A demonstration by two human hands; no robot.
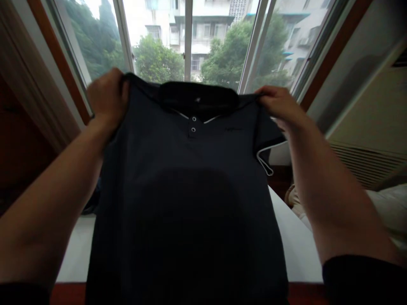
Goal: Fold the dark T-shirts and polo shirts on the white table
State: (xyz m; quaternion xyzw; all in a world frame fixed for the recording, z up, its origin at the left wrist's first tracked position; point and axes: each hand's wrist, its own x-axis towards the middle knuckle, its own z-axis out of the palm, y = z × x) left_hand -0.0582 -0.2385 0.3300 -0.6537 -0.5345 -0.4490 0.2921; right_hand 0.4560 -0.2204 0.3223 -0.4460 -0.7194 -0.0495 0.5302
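Note:
A dark navy polo shirt (190, 169) hangs spread out in front of me, its front facing me. It has a black collar, two light ring-like buttons below it and pale trim at the sleeve edge. My left hand (110, 95) is closed in a fist on the shoulder at the left. At the other shoulder, my right hand (280, 103) pinches the cloth between thumb and fingers. The sleeve under my right hand dangles, while the one at the left is mostly hidden behind my wrist. The shirt's lower end runs out of the picture.
Behind and below the shirt lies a white tabletop (295, 237) with a reddish-brown front edge. A window (187, 42) with sliding panes stands beyond it. A curtain (34, 72) hangs at the left. On the right are a beige slatted unit (365, 161) and pale cloth (388, 207).

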